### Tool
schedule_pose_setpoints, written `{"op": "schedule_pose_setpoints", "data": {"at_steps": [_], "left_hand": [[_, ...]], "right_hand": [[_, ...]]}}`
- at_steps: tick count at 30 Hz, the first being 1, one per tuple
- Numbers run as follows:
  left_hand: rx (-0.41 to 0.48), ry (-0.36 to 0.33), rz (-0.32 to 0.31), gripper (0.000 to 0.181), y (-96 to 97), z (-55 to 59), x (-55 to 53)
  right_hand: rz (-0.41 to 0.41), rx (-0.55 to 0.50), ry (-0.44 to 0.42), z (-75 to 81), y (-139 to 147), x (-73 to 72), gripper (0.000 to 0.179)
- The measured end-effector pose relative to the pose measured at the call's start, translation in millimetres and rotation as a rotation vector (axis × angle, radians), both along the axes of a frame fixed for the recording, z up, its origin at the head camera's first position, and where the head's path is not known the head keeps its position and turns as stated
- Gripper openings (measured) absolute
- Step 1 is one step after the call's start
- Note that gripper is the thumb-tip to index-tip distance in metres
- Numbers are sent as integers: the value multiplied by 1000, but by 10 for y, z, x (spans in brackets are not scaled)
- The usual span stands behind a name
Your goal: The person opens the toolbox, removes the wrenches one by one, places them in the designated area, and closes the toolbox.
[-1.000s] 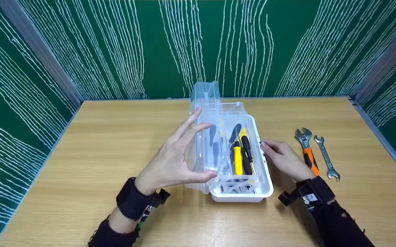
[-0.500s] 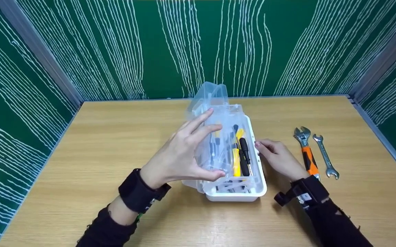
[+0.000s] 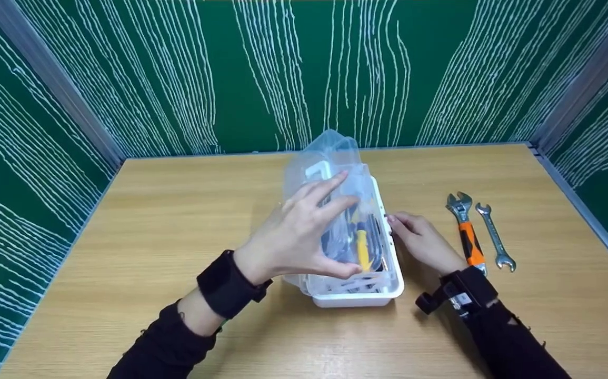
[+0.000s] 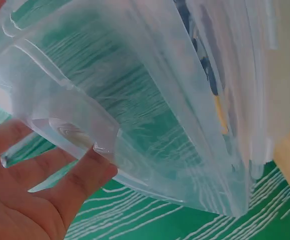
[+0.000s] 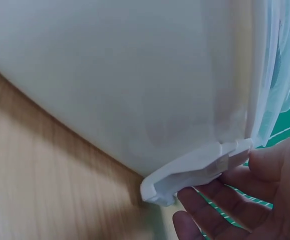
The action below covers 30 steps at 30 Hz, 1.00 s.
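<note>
A white toolbox (image 3: 354, 300) with a hinged clear lid (image 3: 330, 150) stands on the table. The lid leans partly over the box. My left hand (image 3: 298, 237) grips it, thumb and fingers spread wide along its edge; up close, the left wrist view has the fingers on the clear plastic (image 4: 145, 105). On the box's right side my right hand (image 3: 429, 243) holds the white latch (image 5: 195, 172), fingers bent under it and thumb at the rim. Through the lid, a yellow-handled screwdriver (image 3: 362, 247) and dark tools show, blurred by the plastic.
To the right of the box lie an adjustable wrench (image 3: 470, 239) with an orange and black handle and a double open-ended wrench (image 3: 496, 237). Green walls (image 3: 261, 79) with white lines border the wooden table (image 3: 188, 210).
The lid has swung rightward over the box with my left hand, covering more of the tools. My right hand stays at the box's side.
</note>
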<state>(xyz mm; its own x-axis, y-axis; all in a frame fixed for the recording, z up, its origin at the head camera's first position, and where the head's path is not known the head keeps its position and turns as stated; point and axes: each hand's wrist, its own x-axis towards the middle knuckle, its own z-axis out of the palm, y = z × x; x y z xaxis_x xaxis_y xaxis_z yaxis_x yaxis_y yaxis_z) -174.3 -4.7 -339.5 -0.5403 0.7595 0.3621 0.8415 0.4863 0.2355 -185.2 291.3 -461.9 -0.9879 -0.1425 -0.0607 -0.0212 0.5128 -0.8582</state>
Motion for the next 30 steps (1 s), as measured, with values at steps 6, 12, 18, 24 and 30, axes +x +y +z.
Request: {"op": "schedule_pose_setpoints", "data": {"at_steps": [6,12,18,24,30], "left_hand": [[-58,28,11,98,58,12,9],[-126,46,8,97,156,2,11],[-190,66,4,92,278,-21,27],[-232,114,14,92,352,-25,46],[-269,92,26,94,436,-37,46]], "right_hand": [[19,-15,6,-2,-27,-5,50],[22,0,20,-6,-17,0,51],[28,12,29,-8,-7,-7,50],[50,23,63,-15,2,-34,48],[46,11,49,-16,28,-27,48]]}}
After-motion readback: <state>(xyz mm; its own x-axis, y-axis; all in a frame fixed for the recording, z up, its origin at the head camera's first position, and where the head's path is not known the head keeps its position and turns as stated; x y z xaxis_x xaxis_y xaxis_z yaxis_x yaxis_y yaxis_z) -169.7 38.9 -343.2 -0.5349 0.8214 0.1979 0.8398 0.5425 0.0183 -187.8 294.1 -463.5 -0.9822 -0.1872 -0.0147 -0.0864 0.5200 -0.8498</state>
